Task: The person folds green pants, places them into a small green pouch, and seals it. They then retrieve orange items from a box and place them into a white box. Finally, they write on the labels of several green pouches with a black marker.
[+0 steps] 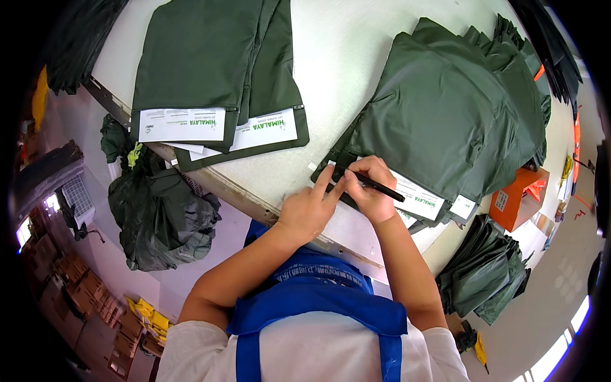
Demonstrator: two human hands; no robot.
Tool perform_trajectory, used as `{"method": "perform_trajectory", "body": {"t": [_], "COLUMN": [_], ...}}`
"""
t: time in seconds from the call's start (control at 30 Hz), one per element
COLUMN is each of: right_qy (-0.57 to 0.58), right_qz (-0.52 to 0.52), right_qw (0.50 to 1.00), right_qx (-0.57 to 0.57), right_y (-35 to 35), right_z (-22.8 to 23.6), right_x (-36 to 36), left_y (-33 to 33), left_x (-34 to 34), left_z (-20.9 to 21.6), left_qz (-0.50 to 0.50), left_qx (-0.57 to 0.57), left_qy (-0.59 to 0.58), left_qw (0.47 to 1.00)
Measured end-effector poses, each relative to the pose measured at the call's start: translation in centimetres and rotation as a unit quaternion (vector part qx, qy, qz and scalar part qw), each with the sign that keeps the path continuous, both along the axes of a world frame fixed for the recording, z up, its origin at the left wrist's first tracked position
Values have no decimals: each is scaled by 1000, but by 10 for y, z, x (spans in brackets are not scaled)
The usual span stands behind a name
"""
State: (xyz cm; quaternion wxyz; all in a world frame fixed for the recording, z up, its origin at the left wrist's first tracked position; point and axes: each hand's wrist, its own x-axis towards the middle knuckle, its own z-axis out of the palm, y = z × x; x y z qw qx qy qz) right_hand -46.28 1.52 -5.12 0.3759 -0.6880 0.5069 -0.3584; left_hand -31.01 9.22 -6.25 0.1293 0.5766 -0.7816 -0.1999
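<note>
In the head view, my right hand (371,198) grips a slim black pen (384,189), its free end sticking out to the right. My left hand (303,211) is beside it, fingers stretched toward a small white label (331,163) at the near left corner of a dark green folded fabric piece. The two hands meet at that corner, and the pen's writing end is hidden. That piece belongs to a thick pile of dark green fabric (445,108), each with a zipped pouch edge. A white card with green print (414,195) shows at the pile's near edge.
More green pieces (191,63) with white cards (181,125) lie on the white table (337,57) at the left. A dark green bundle (162,216) hangs by the table's metal edge. At the right are an orange box (514,198) and a folded green stack (487,270).
</note>
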Motion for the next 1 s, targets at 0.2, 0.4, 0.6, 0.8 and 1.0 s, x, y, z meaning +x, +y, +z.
{"method": "perform_trajectory", "body": {"t": [0.2,0.4,0.6,0.8,1.0], "right_qy": [52,71,-4,255,197], "right_qz": [23,33,-39,-183,-302], "right_qw": [998,996,999,935,933], "right_qx": [-10,-44,-6,-165,-13], "right_y": [-2,-2,4,5,29], "right_z": [0,-4,2,25,25], "right_x": [5,5,2,-71,-109], "left_y": [1,-1,-5,-29,-70], "left_x": [0,0,1,3,-7], "left_z": [-4,0,6,30,24], "left_qz": [11,12,8,136,170], "left_qx": [-16,-23,29,75,269], "left_qy": [17,21,37,276,329], "left_qw": [1000,999,999,948,889]}}
